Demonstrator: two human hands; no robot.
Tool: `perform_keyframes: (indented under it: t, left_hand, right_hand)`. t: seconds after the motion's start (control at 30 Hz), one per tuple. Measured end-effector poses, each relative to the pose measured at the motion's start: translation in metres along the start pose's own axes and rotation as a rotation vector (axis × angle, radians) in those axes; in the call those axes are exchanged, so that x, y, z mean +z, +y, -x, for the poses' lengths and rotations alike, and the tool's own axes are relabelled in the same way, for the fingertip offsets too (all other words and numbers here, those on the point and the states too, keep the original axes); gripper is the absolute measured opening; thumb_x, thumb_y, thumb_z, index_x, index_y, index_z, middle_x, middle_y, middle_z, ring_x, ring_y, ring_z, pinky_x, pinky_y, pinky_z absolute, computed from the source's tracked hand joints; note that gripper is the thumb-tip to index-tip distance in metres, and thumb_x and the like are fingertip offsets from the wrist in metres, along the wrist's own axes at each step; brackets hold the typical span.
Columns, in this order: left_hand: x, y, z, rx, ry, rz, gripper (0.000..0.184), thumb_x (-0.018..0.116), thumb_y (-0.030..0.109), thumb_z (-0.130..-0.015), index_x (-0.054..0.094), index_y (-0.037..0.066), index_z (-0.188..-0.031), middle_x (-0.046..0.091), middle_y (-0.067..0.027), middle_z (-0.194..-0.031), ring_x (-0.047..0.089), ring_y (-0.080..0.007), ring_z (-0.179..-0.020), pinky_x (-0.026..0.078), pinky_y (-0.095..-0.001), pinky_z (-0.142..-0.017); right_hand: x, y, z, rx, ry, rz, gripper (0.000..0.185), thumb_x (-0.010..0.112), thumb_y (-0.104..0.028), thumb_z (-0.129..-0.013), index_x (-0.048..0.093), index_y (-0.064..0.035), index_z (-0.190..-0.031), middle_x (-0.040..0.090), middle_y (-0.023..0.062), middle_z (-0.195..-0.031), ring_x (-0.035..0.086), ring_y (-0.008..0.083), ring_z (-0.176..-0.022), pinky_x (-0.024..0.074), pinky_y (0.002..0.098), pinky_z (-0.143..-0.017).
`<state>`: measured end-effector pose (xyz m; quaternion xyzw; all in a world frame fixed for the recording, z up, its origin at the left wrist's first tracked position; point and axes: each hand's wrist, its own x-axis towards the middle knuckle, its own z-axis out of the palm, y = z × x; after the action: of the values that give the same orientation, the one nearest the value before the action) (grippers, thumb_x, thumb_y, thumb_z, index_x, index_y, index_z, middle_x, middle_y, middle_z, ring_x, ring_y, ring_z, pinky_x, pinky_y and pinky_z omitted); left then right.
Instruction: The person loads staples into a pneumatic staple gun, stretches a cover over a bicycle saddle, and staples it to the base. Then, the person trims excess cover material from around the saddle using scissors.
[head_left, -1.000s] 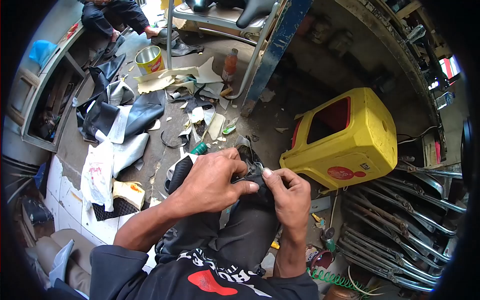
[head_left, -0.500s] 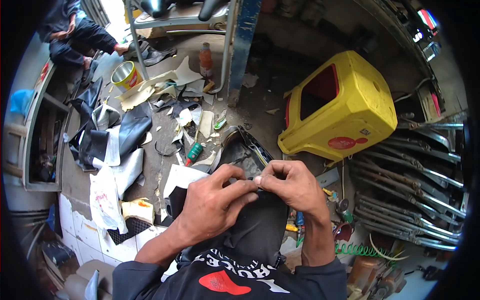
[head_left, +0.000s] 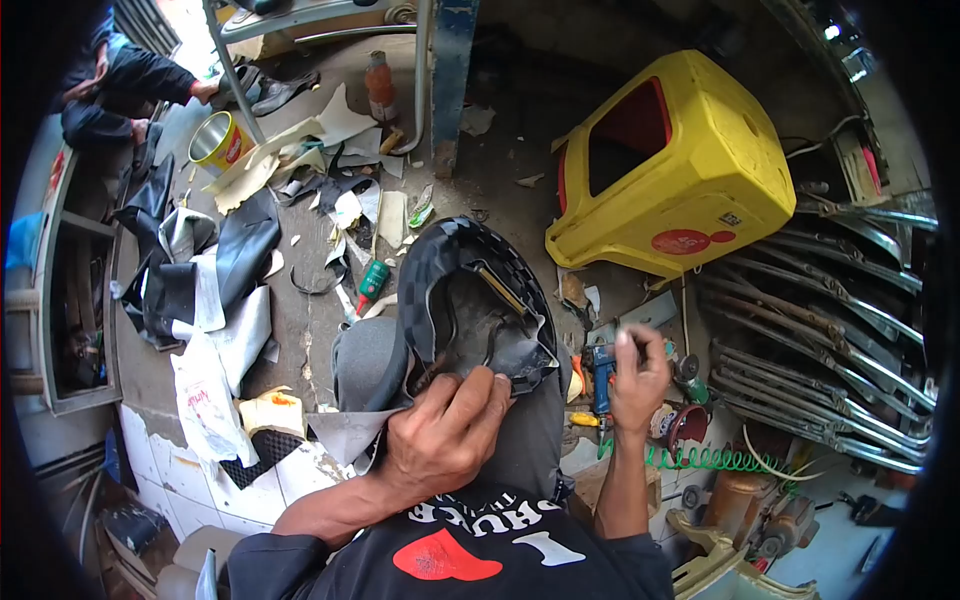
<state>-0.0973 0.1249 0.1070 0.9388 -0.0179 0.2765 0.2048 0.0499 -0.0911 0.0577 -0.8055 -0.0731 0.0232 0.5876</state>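
Left hand (head_left: 450, 430): fingers pinched on the near edge of the black seat shell (head_left: 480, 320), hiding part of it; shell sits over the lap, just ahead of those fingers. Right hand (head_left: 640, 380): blurred, can't tell if fingers are open or closed. Blue air tool (head_left: 602, 380) just left of them, green coiled hose (head_left: 700, 459) bodyward, metal tubes (head_left: 810, 340) to the right, yellow stool (head_left: 690, 170) ahead. Green bottle (head_left: 373, 282) beyond the left fingers, past the grey pad (head_left: 362, 365).
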Motion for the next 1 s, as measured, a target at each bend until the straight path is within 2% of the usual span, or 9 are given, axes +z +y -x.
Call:
perform_keyframes:
  t: [0.17,0.33,0.47,0.6,0.67,0.77,0.9,0.93,1.0]
  left_hand:
    - [0.014,-0.004,0.008,-0.011,0.015,-0.011,0.038,0.084,0.005,-0.072,0.074,0.001,-0.109,0.054,-0.0095,-0.092,0.061,-0.0218,-0.069,0.050,-0.0319,-0.055]
    - [0.017,-0.004,0.013,0.032,0.003,-0.016,0.035,0.076,0.009,-0.082,0.072,-0.004,-0.114,0.057,-0.0098,-0.088,0.063,-0.0219,-0.072,0.053,-0.0301,-0.061]
    - [0.019,0.000,0.022,0.039,-0.038,-0.024,0.038,0.083,0.004,-0.075,0.074,-0.003,-0.111,0.051,-0.0102,-0.089,0.059,-0.0241,-0.071,0.053,-0.0356,-0.062]
    - [0.021,-0.001,0.022,0.033,-0.035,0.012,0.038,0.084,0.005,-0.076,0.074,-0.004,-0.112,0.050,-0.0089,-0.087,0.059,-0.0235,-0.072,0.053,-0.0348,-0.062]
    - [0.022,0.000,0.025,0.057,-0.027,-0.035,0.037,0.084,0.006,-0.077,0.074,-0.004,-0.111,0.051,-0.0084,-0.086,0.059,-0.0228,-0.072,0.053,-0.0345,-0.062]
    - [0.023,0.000,0.026,0.106,-0.042,-0.134,0.033,0.082,0.011,-0.080,0.075,-0.002,-0.110,0.057,-0.0080,-0.087,0.059,-0.0203,-0.073,0.051,-0.0330,-0.061]
    - [0.028,0.001,0.018,0.148,-0.015,-0.211,0.030,0.078,0.014,-0.084,0.075,-0.003,-0.109,0.062,-0.0069,-0.087,0.058,-0.0172,-0.074,0.047,-0.0302,-0.058]
    - [0.028,0.002,0.017,0.173,-0.041,-0.249,0.030,0.077,0.014,-0.085,0.075,-0.004,-0.109,0.061,-0.0066,-0.086,0.058,-0.0168,-0.074,0.047,-0.0303,-0.059]
    - [0.023,0.006,0.009,0.202,-0.082,-0.270,0.030,0.077,0.013,-0.085,0.074,-0.004,-0.109,0.061,-0.0063,-0.085,0.058,-0.0165,-0.074,0.046,-0.0304,-0.059]
  right_hand:
    - [-0.086,0.225,0.075,0.365,-0.220,1.026,0.054,0.081,-0.024,-0.081,0.059,-0.0014,-0.125,0.069,0.0204,-0.111,0.069,0.0382,-0.102,0.0541,0.0482,-0.091]
    - [-0.079,0.266,0.123,0.441,-0.197,0.934,0.059,0.078,-0.015,-0.081,0.051,0.0007,-0.131,0.056,0.0290,-0.127,0.054,0.0467,-0.123,0.0448,0.0516,-0.104]
    - [-0.074,0.259,0.103,0.104,0.022,1.097,0.062,0.073,-0.005,-0.082,0.045,0.0002,-0.137,0.053,0.0279,-0.123,0.051,0.0460,-0.118,0.0413,0.0545,-0.103]
    - [-0.071,0.257,0.042,0.142,-0.014,1.014,0.063,0.073,-0.010,-0.083,0.041,0.0015,-0.137,0.054,0.0316,-0.130,0.052,0.0504,-0.124,0.0419,0.0526,-0.107]
    - [-0.062,0.264,0.014,0.499,-0.051,0.935,0.075,0.076,-0.013,-0.081,0.033,-0.0001,-0.141,0.057,0.0342,-0.132,0.056,0.0527,-0.122,0.0444,0.0524,-0.105]
    - [-0.065,0.258,-0.001,0.585,-0.124,0.947,0.088,0.076,-0.017,-0.080,0.021,-0.0016,-0.146,0.059,0.0354,-0.133,0.060,0.0537,-0.119,0.0473,0.0529,-0.101]
    - [-0.090,0.222,-0.011,0.429,-0.032,0.881,0.037,0.070,-0.023,-0.081,0.063,0.0031,-0.107,0.071,0.0288,-0.088,0.071,0.0490,-0.090,0.0540,0.0506,-0.084]
    - [-0.099,0.196,-0.010,0.456,-0.001,0.813,0.021,0.067,-0.020,-0.082,0.067,0.0010,-0.080,0.068,0.0182,-0.069,0.070,0.0352,-0.066,0.0559,0.0434,-0.067]
    - [-0.086,0.074,0.002,0.682,-0.046,0.196,0.014,0.060,-0.011,-0.086,0.065,0.0001,-0.078,0.063,0.0088,-0.063,0.061,0.0179,-0.050,0.0522,0.0306,-0.050]
